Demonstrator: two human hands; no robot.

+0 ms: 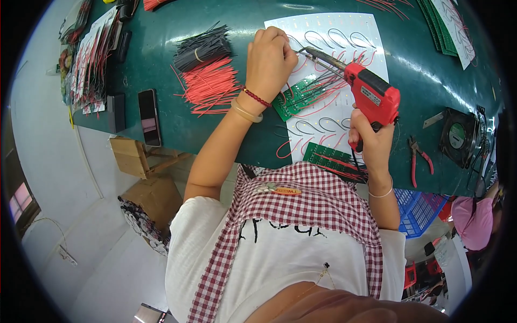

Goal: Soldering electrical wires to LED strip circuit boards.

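Note:
My right hand [371, 134] is wrapped round the handle of a red and black soldering gun [374, 94], whose tip points left. My left hand [272, 62] pinches a thin dark wire [300, 51] right at that tip. Both work over a white panel [350, 27] carrying rows of looped black and red wires. On the panel's left part lies a green circuit board [293, 102] with wires fanning out to the right. Another green board with red wires [328, 156] rests at the table's front edge. Whether the tip touches the wire is too small to tell.
Left of my arm lie bundled black wires [202, 48] and loose red wires [210, 86]. A phone [149, 118] and wired panels [94, 59] are farther left. To the right are pliers [417, 156], a black fan [458, 137] and green boards [439, 27]. A person in pink [471, 220] is beyond.

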